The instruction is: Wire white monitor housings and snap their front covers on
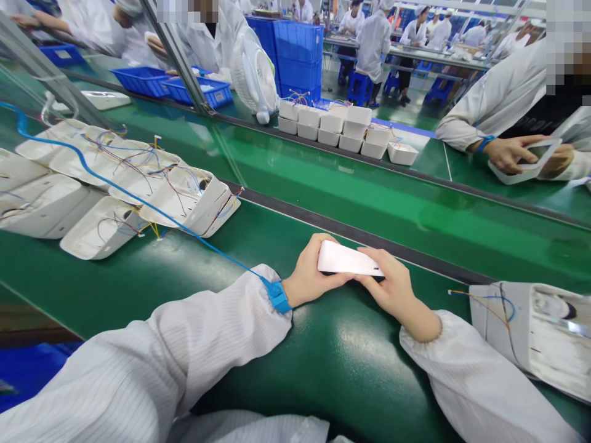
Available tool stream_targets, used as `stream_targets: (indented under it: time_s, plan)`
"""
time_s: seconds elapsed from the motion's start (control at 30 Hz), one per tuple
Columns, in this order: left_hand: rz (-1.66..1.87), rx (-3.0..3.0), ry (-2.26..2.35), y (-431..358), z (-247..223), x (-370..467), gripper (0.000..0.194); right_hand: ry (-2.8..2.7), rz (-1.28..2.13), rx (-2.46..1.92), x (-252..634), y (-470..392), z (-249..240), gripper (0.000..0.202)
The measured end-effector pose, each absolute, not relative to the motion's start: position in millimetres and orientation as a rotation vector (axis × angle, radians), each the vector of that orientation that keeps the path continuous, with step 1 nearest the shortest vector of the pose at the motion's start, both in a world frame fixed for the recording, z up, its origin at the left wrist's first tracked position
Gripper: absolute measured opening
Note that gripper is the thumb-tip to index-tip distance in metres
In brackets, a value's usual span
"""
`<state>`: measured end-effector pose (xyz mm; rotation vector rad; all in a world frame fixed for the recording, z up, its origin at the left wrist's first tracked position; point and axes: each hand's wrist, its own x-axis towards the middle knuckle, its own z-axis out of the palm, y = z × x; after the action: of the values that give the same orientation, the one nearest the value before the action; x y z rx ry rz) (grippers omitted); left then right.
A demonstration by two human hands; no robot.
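Both hands hold one white plastic housing just above the green bench, its smooth side towards me. My left hand closes round its left end, the thumb along the lower edge. Round the right end wraps my right hand, beside a small dark slot in the shell. What lies on the housing's far side is hidden. A blue wrist strap sits on my left wrist, and its blue cord runs up to the left.
Several white housings with loose wires crowd the bench at left. Another wired housing stands at right. A conveyor belt crosses ahead, with stacked white housings and a fan beyond. A co-worker's hands hold a white frame.
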<state>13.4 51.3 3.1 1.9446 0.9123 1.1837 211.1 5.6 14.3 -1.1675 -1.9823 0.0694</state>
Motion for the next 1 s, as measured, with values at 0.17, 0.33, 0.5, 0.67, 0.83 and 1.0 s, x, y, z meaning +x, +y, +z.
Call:
stream_targets:
  time_s: [0.17, 0.33, 0.5, 0.67, 0.83, 1.0]
  plan:
    - [1.176, 1.937, 0.919, 51.6, 3.2, 13.5, 0.053, -1.987, 0.063, -1.181, 211.5, 6.0, 13.5, 0.033]
    - [1.171, 1.922, 0.916, 51.6, 3.2, 13.7, 0.053, -1.992, 0.061, -1.174, 211.9, 5.7, 13.5, 0.033]
    - [1.173, 1.923, 0.908, 51.9, 2.3, 13.5, 0.053, -1.996, 0.077, -1.177, 212.1, 5.4, 13.4, 0.031]
    - [1.176, 1.924, 0.900, 52.0, 2.6, 13.1, 0.053, -1.996, 0.093, -1.202, 212.9, 5.5, 12.0, 0.033]
    - [1.173, 1.907, 0.899, 51.9, 3.0, 13.6, 0.053, -1.997, 0.084, -1.179, 213.0, 5.7, 11.9, 0.034]
    - [1.163, 1.885, 0.909, 51.4, 3.5, 14.0, 0.054, -2.012, 0.075, -1.223, 214.6, 6.3, 12.8, 0.036]
